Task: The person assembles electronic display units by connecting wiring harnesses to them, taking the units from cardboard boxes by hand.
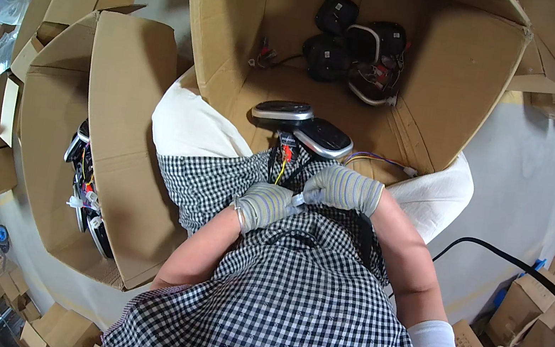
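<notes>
Both my hands wear striped knit gloves and meet over my checked apron. My left hand is closed, its fingertips pinching one side of a small white connector. From the other side my right hand is closed on it too; the fingers hide most of its shape. Just beyond them, two black rounded units with silver rims, one partly over the other, rest at the near edge of the big carton. A red plug with a yellow wire hangs between these units and my left hand.
The big open carton in front holds several more black units with cables. At left, another carton contains similar units and wires. A black cable arcs at right. Stacked cartons stand along the right side.
</notes>
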Motion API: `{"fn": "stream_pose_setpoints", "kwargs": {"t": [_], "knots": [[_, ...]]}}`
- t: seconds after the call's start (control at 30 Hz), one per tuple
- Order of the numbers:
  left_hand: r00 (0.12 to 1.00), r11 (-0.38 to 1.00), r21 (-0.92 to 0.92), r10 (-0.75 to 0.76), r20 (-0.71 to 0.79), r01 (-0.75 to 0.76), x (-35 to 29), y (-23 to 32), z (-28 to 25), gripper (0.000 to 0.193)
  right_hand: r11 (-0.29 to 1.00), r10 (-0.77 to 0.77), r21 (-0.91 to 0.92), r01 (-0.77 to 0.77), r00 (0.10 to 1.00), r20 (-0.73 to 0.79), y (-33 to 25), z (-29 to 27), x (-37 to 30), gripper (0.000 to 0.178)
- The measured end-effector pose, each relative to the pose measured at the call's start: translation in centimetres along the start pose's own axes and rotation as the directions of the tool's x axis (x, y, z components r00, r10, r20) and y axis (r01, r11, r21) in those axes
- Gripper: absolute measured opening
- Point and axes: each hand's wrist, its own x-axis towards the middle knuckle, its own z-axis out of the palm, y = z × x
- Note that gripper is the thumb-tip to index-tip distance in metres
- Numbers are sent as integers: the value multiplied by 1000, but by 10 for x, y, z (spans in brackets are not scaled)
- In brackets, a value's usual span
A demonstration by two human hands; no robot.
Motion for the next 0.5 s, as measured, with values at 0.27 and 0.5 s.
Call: {"fn": "stream_pose_setpoints", "kwargs": {"t": [0.27,0.5], "knots": [[998,999,-40,-27,54,29,0,0,-5,50,999,3,48,-4,1000,19,10,5,8,22],[997,1000,10,-24,67,24,6,-7,-2,46,997,-12,82,15,999,-32,13,6,4,21]]}}
